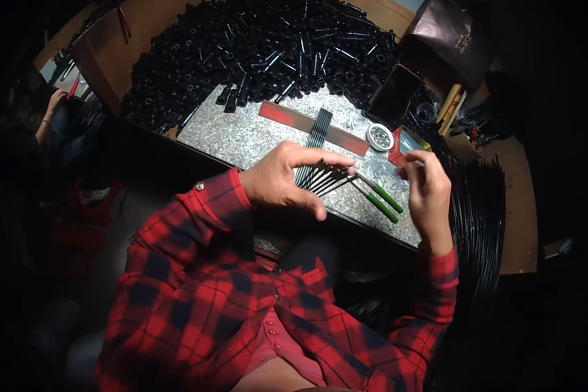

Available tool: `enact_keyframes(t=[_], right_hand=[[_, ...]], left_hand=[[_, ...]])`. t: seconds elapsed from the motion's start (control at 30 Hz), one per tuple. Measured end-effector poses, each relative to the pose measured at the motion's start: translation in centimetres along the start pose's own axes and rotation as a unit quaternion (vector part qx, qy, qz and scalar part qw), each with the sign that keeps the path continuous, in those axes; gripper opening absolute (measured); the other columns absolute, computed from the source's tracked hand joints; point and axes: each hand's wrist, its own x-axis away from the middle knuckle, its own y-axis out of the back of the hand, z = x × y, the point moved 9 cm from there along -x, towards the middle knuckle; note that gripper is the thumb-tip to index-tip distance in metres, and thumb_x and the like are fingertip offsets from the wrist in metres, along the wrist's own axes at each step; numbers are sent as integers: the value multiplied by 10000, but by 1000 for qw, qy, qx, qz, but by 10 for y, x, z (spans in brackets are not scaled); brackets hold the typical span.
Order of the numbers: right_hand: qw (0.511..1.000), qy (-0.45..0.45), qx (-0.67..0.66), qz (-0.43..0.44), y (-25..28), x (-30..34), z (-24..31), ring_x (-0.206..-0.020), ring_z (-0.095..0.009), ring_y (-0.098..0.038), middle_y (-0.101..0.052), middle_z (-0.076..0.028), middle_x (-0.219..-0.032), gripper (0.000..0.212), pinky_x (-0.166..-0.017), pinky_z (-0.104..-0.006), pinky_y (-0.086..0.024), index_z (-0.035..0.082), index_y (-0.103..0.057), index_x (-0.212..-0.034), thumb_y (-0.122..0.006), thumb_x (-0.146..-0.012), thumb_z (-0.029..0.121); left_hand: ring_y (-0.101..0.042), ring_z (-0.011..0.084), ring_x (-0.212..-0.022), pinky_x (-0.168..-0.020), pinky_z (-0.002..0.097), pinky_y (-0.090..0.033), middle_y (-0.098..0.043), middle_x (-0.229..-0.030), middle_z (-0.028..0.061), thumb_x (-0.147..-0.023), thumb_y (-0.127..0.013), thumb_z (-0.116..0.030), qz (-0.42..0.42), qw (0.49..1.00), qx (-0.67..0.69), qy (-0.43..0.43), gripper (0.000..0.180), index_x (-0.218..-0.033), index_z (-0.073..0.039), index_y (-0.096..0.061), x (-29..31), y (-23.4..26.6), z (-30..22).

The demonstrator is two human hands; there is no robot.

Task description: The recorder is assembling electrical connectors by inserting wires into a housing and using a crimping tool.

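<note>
My left hand (284, 176) is over the near part of the speckled worktop, thumb and forefinger spread wide in a curve. Between them show thin black rods (320, 181), fanned at their near ends; the far ends lie side by side across a flat red-brown bar (282, 116). The other left fingers are hidden. My right hand (430, 193) is raised at the worktop's right side, fingers curled toward the thumb; whatever is at the fingertips is too small to make out. Between the hands lies a hand tool with two green handles (382, 208).
A large heap of black tubular parts (255, 52) covers the back. A white round dish (368, 138) of small metal pieces stands beside a red tray (394, 155). Long black rods (480, 222) hang at the right. Another person's hand (57, 98) is at far left.
</note>
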Motion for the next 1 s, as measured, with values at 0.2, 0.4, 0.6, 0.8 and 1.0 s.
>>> enact_keyframes(t=[0.2, 0.4, 0.6, 0.8, 1.0], right_hand=[[991, 134, 10, 24, 1, 20, 87, -687, -242, -628, -594, -135, -832, 321, -572, -308, -506, -1, -568, -1066, -513, -777, -128], [982, 169, 71, 44, 0, 27, 102, -675, -241, -615, -600, -147, -825, 321, -561, -309, -492, 10, -587, -1065, -524, -781, -127], [979, 189, 76, 31, 3, 30, 112, -653, -263, -611, -593, -127, -816, 363, -549, -330, -500, 28, -582, -1085, -539, -746, -95], [979, 179, 71, 60, -2, 29, 117, -684, -281, -606, -586, -144, -821, 367, -576, -334, -498, 24, -574, -1096, -533, -755, -105], [980, 183, 71, 14, 13, 32, 113, -716, -290, -594, -552, -158, -896, 346, -599, -337, -494, 7, -559, -1067, -529, -739, -97]], left_hand=[[-636, 192, -934, -838, 305, -497, -671, -957, 118, -717, -735, -87, -37, 994, 32, -95, 381, -1067, 5, -618, -11, 9, -47], [-657, 164, -832, -741, 263, -529, -679, -896, 121, -772, -655, 22, -64, 991, 11, -117, 203, -975, 13, -654, -9, 6, -54], [-664, 169, -798, -719, 257, -531, -683, -858, 116, -783, -651, 11, -81, 988, -34, -126, 170, -953, 9, -661, -5, 8, -61], [-668, 175, -786, -703, 257, -530, -685, -837, 117, -787, -647, 8, -70, 987, -46, -139, 166, -952, 15, -659, -5, 5, -63], [-666, 164, -776, -686, 243, -513, -686, -853, 117, -797, -655, -22, -66, 986, -92, -119, 134, -924, 20, -662, -14, -3, -64]])
